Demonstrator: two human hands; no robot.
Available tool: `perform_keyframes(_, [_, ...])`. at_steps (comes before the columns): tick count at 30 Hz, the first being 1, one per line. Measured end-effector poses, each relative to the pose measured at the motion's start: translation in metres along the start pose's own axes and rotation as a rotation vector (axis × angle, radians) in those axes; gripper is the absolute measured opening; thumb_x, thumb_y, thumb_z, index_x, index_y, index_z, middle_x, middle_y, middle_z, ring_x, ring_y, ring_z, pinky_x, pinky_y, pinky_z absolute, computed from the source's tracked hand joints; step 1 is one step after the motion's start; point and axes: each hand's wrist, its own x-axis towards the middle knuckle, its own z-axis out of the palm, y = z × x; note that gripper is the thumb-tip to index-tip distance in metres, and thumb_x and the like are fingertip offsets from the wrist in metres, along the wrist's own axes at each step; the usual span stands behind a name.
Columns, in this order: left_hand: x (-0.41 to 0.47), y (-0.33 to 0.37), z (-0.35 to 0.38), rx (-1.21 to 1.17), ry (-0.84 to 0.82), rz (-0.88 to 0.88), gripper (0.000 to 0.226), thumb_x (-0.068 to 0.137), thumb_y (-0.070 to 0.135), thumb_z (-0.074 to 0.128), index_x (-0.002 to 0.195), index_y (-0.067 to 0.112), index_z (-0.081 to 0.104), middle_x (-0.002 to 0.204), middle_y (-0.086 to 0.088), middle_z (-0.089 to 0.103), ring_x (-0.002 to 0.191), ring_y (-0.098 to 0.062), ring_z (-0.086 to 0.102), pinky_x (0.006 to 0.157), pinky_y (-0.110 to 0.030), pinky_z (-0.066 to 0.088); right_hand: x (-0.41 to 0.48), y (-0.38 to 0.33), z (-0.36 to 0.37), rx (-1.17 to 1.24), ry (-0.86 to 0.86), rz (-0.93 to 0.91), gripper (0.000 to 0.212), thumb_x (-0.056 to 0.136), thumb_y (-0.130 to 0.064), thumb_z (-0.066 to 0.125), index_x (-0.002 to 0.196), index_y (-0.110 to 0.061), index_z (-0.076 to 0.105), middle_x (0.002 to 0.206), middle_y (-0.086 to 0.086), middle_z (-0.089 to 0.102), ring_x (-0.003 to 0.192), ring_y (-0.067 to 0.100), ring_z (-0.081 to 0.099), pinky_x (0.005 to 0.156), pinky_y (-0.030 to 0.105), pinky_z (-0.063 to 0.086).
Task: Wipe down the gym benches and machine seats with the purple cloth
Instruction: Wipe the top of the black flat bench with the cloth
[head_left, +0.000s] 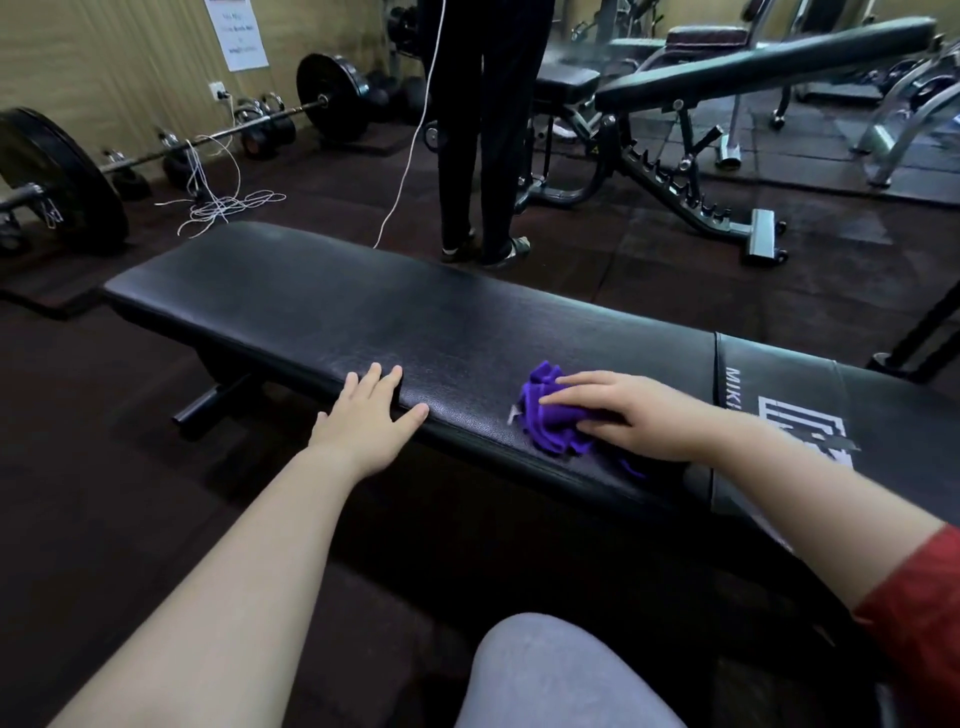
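Observation:
A long black padded bench (363, 312) runs from the left middle to the right edge of the head view. A crumpled purple cloth (550, 415) lies on its near side. My right hand (623, 415) lies flat on the cloth with straight fingers, pressing it onto the pad. My left hand (371, 410) rests open on the bench's near edge, fingers spread, about a hand's width left of the cloth. The bench's right section (800, 415) carries a white logo.
A person in dark trousers (483, 130) stands just behind the bench. An adjustable incline bench (727, 67) stands at the back right. A loaded barbell (171, 145) and tangled white cords (223, 202) lie on the floor at the left. My knee (561, 675) is at the bottom.

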Motion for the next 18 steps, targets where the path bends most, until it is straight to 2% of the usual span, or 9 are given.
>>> perform_keyframes(2, [0.000, 0.000, 0.000, 0.002, -0.001, -0.001, 0.071, 0.094, 0.063, 0.036, 0.154, 0.035, 0.009, 0.163, 0.010, -0.004, 0.149, -0.016, -0.008, 0.115, -0.059, 0.011, 0.007, 0.019, -0.007, -0.038, 0.047, 0.080, 0.044, 0.091, -0.014, 0.061, 0.133, -0.028, 0.055, 0.139, -0.001, 0.050, 0.128, 0.013, 0.045, 0.103, 0.008, 0.021])
perform_keyframes(3, [0.000, 0.001, -0.001, 0.005, -0.004, -0.003, 0.071, 0.094, 0.063, 0.036, 0.154, 0.035, 0.009, 0.163, 0.010, -0.004, 0.149, -0.016, -0.008, 0.115, -0.059, 0.011, 0.016, 0.031, -0.008, -0.057, 0.103, 0.141, 0.045, 0.091, -0.013, 0.060, 0.132, -0.028, 0.055, 0.138, 0.002, 0.051, 0.128, 0.018, 0.046, 0.103, 0.011, 0.023])
perform_keyframes(6, [0.001, 0.002, -0.001, 0.023, -0.009, -0.007, 0.071, 0.094, 0.062, 0.036, 0.154, 0.034, 0.009, 0.163, 0.009, -0.003, 0.149, -0.017, -0.007, 0.115, -0.058, 0.011, 0.058, 0.063, -0.002, -0.092, 0.265, 0.468, 0.043, 0.093, -0.020, 0.052, 0.134, -0.034, 0.051, 0.134, 0.009, 0.051, 0.122, 0.032, 0.049, 0.101, 0.035, 0.040])
perform_keyframes(8, [0.003, 0.003, -0.003, 0.040, -0.010, -0.004, 0.072, 0.094, 0.063, 0.036, 0.154, 0.033, 0.010, 0.163, 0.009, -0.002, 0.150, -0.017, -0.005, 0.115, -0.057, 0.011, 0.089, 0.062, 0.004, -0.132, 0.289, 0.622, 0.042, 0.094, -0.025, 0.045, 0.135, -0.036, 0.047, 0.132, 0.013, 0.049, 0.118, 0.037, 0.051, 0.094, 0.042, 0.045])
perform_keyframes(10, [0.004, 0.003, -0.006, 0.049, 0.001, 0.007, 0.074, 0.093, 0.063, 0.038, 0.154, 0.031, 0.012, 0.163, 0.007, 0.002, 0.150, -0.018, 0.000, 0.116, -0.056, 0.012, 0.115, 0.044, 0.013, -0.122, 0.281, 0.572, 0.043, 0.095, -0.026, 0.045, 0.136, -0.036, 0.046, 0.133, 0.012, 0.049, 0.118, 0.037, 0.050, 0.094, 0.042, 0.045])
perform_keyframes(13, [0.004, -0.004, -0.017, -0.043, 0.053, -0.008, 0.076, 0.092, 0.063, 0.042, 0.154, 0.026, 0.016, 0.162, 0.007, 0.010, 0.149, -0.016, 0.010, 0.118, -0.054, 0.010, 0.131, 0.002, 0.029, -0.077, 0.223, 0.326, 0.043, 0.093, -0.023, 0.050, 0.135, -0.034, 0.050, 0.135, 0.006, 0.051, 0.119, 0.033, 0.050, 0.097, 0.040, 0.042])
perform_keyframes(16, [-0.011, -0.014, -0.038, -0.080, 0.120, -0.033, 0.075, 0.092, 0.064, 0.037, 0.154, 0.025, 0.019, 0.162, 0.008, 0.011, 0.149, -0.012, 0.006, 0.118, -0.053, 0.006, 0.115, -0.036, 0.039, -0.037, 0.131, 0.083, 0.042, 0.090, -0.017, 0.057, 0.131, -0.025, 0.057, 0.130, 0.008, 0.056, 0.113, 0.034, 0.055, 0.098, 0.040, 0.043])
perform_keyframes(18, [-0.030, -0.021, -0.060, -0.084, 0.121, -0.047, 0.073, 0.093, 0.065, 0.033, 0.153, 0.025, 0.021, 0.162, 0.009, 0.011, 0.149, -0.010, 0.005, 0.118, -0.051, 0.005, 0.099, -0.057, 0.029, 0.015, 0.027, 0.017, 0.039, 0.090, -0.015, 0.059, 0.129, -0.022, 0.059, 0.129, 0.009, 0.058, 0.113, 0.032, 0.056, 0.100, 0.037, 0.042])
